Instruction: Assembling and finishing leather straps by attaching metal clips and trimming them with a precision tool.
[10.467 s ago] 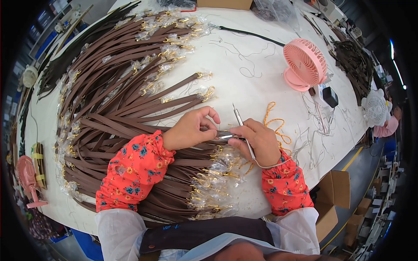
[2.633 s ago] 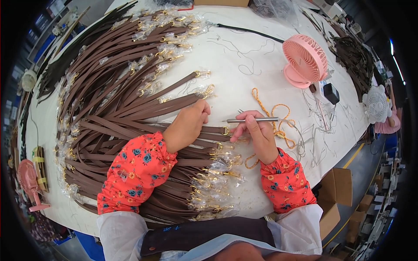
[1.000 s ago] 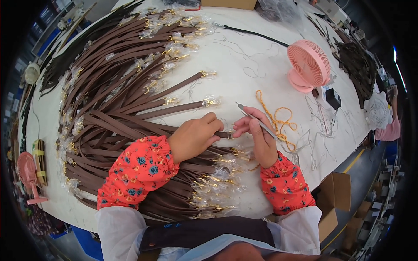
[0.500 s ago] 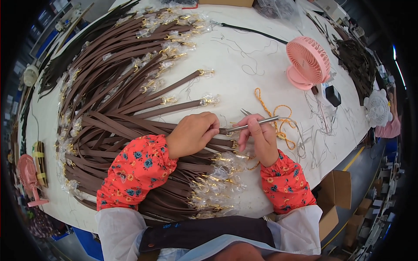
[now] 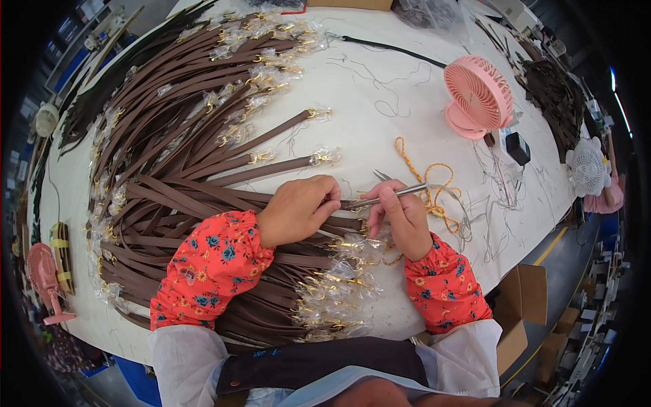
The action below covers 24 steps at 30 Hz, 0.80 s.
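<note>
Clear plastic wrappers (image 5: 337, 285) are the main packaging here: small crinkled cellophane sleeves bunched over the gold metal ends of the brown straps. One cluster lies at the lower centre of the frame, along the near edge of the white counter (image 5: 380, 88); more run in a scattered line across the upper centre (image 5: 271, 47) and down the left side (image 5: 108, 203). An open brown cardboard box (image 5: 519, 319) stands on the floor at the lower right, just off the counter's edge, its flaps raised. Another brown carton's edge (image 5: 349, 4) shows at the top centre. A heap of clear plastic bags (image 5: 434, 12) lies beside it, at the top.
</note>
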Each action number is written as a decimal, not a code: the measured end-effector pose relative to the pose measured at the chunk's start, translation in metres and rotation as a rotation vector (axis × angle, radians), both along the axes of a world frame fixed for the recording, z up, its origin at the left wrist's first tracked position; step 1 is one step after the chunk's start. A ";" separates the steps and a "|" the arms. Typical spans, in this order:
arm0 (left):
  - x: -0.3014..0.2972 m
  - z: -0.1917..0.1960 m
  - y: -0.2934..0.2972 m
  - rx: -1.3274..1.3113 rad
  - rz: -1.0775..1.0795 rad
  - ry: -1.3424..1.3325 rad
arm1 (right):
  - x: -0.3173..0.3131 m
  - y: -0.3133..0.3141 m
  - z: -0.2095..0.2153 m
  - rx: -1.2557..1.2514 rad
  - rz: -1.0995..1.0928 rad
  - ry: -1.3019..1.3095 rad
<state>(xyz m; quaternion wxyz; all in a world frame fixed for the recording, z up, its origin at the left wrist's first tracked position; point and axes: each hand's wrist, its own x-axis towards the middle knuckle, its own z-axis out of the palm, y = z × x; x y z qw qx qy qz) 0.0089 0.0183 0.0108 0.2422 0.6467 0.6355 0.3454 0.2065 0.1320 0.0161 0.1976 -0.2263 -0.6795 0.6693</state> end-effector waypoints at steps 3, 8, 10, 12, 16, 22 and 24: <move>0.000 0.000 0.000 0.015 0.001 0.001 | 0.000 0.000 0.001 -0.003 -0.002 -0.006; 0.000 0.001 -0.001 0.011 -0.001 -0.004 | 0.000 0.000 0.001 0.010 0.007 0.000; 0.000 0.001 -0.001 0.004 0.005 -0.002 | 0.000 -0.001 0.001 0.004 0.001 0.008; 0.000 0.001 -0.001 -0.001 0.008 -0.001 | -0.001 -0.001 0.001 -0.002 -0.007 0.014; 0.000 0.001 -0.001 -0.005 0.006 -0.005 | -0.001 0.000 -0.001 0.014 -0.005 0.018; -0.001 0.003 -0.001 -0.021 0.003 -0.004 | -0.001 0.000 -0.001 0.014 -0.004 0.016; -0.001 0.003 -0.001 -0.027 0.002 -0.005 | 0.000 0.000 -0.002 0.017 -0.004 0.017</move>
